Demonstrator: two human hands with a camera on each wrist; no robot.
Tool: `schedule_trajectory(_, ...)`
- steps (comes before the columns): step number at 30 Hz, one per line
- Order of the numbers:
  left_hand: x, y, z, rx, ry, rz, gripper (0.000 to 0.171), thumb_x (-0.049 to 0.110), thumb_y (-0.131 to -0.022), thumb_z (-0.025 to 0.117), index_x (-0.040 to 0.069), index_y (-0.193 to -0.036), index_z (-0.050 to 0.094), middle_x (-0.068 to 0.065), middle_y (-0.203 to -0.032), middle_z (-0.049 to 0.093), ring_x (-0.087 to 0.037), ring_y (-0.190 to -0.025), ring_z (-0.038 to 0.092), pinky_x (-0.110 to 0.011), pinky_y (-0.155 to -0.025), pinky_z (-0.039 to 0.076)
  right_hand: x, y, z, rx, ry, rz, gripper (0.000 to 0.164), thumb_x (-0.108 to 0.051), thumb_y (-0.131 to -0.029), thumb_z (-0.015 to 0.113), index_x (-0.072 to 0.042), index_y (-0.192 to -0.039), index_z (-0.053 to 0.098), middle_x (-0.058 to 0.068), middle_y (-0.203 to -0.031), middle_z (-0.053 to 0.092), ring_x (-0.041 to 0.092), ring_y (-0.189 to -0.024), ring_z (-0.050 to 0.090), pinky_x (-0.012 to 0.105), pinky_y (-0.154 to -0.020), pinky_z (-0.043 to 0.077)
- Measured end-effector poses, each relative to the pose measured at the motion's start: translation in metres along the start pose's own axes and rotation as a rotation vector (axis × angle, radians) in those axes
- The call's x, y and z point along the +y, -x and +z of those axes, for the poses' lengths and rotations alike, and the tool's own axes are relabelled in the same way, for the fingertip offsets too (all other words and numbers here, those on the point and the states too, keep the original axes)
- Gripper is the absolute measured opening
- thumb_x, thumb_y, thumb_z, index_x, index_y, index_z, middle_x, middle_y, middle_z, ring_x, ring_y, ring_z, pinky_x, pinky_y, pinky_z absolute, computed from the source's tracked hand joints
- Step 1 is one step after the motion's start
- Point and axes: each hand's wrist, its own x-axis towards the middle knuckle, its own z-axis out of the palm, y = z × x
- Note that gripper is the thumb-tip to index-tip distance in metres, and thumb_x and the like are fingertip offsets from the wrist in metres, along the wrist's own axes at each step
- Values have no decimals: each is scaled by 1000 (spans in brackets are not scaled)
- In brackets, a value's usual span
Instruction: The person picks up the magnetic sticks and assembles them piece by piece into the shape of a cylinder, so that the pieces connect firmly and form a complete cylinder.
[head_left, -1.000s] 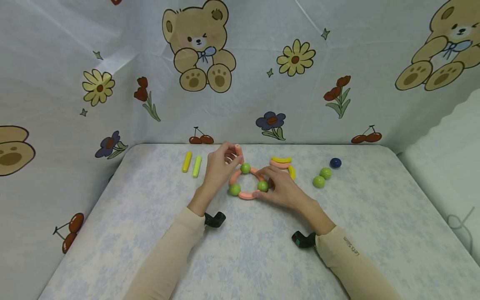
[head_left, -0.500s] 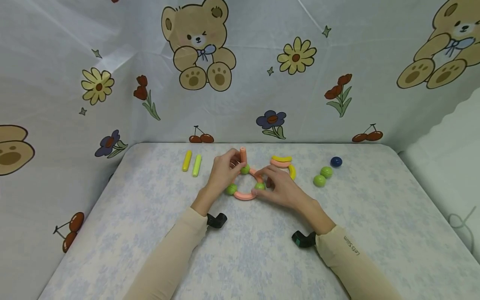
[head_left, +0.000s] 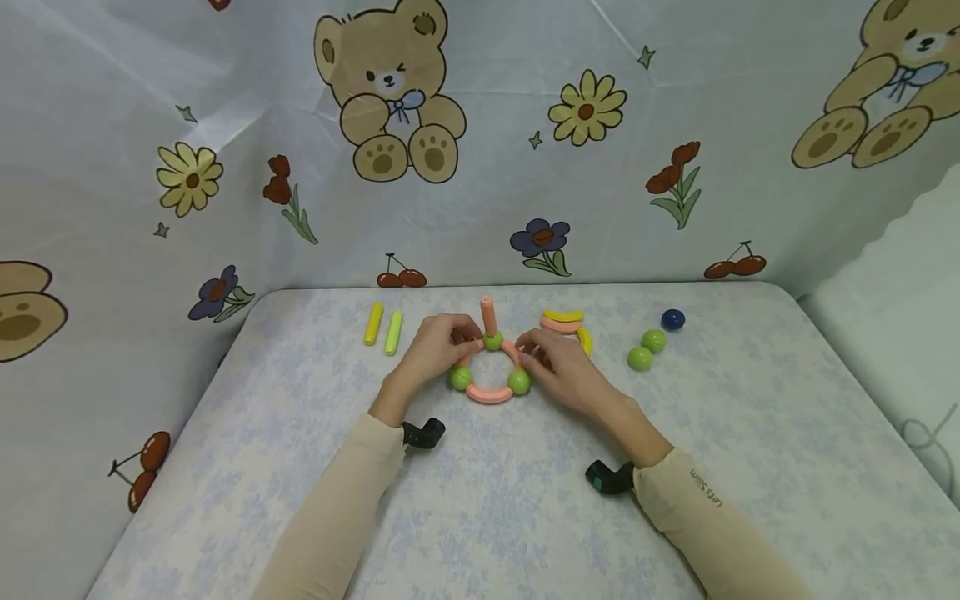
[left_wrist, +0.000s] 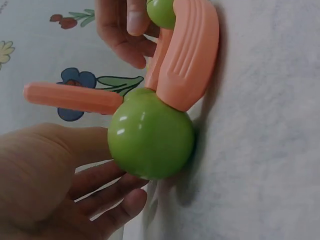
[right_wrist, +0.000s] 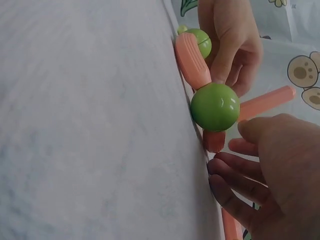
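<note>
A ring of curved salmon sticks [head_left: 489,394] and green balls lies on the table, the left ball [head_left: 461,378] and right ball [head_left: 519,382] nearer me. On its far green ball [head_left: 492,341] a straight salmon stick [head_left: 488,316] stands upright. My left hand [head_left: 438,346] is at the ring's left side, thumb near the far ball; the left ball partly hides its fingertips in the left wrist view. My right hand [head_left: 562,367] is beside the right curved stick, its fingers [right_wrist: 240,185] loose and spread in the right wrist view. Fingertip contact with the ring is unclear.
Yellow stick [head_left: 373,324] and yellow-green stick [head_left: 393,332] lie at the left. Behind my right hand are curved yellow [head_left: 563,317] and salmon pieces. Two green balls [head_left: 641,358] and a dark blue ball [head_left: 672,319] sit at the right. A patterned cloth [head_left: 480,225] hangs behind the table.
My left hand has set the straight stick upright on the far ball, let go and moved down beside it. My right hand has come off the right ball; the ring has shifted slightly left.
</note>
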Motion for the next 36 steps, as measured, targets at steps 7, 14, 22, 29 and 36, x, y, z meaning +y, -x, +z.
schedule_trajectory(7, 3, 2, 8, -65, 58, 82, 13, 14, -99, 75, 15, -111, 80, -1, -100, 77, -17, -88, 68, -35, -81, 56, 1, -1, 1, 6, -113, 15, 37, -13, -102, 71, -4, -137, 64, 10, -124, 72, 23, -97, 72, 41, -82, 60)
schedule_trajectory(14, 6, 0, 16, -88, 70, 110, 12, 13, -99, 76, 14, -109, 81, -1, -101, 78, -15, -94, 68, -34, -87, 56, 4, 0, 3, -12, -168, 43, 38, -9, -96, 76, -11, -134, 67, 7, -117, 73, 23, -96, 71, 40, -84, 60)
schedule_trajectory(22, 9, 0, 20, -53, 82, 96, 11, 14, -98, 77, 12, -109, 79, -1, -103, 78, -15, -97, 70, -35, -90, 57, 9, 0, 4, 9, -150, 42, 32, -8, -93, 78, -9, -124, 71, 5, -106, 73, 21, -95, 68, 40, -83, 59)
schedule_trajectory(29, -2, 1, 1, 130, 9, 25, 9, 14, -100, 74, 9, -106, 79, -1, -99, 76, -18, -91, 67, -35, -82, 55, 8, 2, 3, 30, -144, 60, 31, -9, -89, 80, -11, -119, 71, 5, -99, 72, 21, -86, 66, 35, -77, 56)
schedule_trajectory(36, -23, 12, -43, 437, -129, -158, 8, 10, -99, 73, 5, -100, 79, -14, -101, 74, -31, -93, 64, -45, -84, 51, 9, 2, 2, 30, -139, 36, 29, -10, -90, 81, -11, -118, 72, 6, -97, 72, 20, -82, 64, 31, -73, 53)
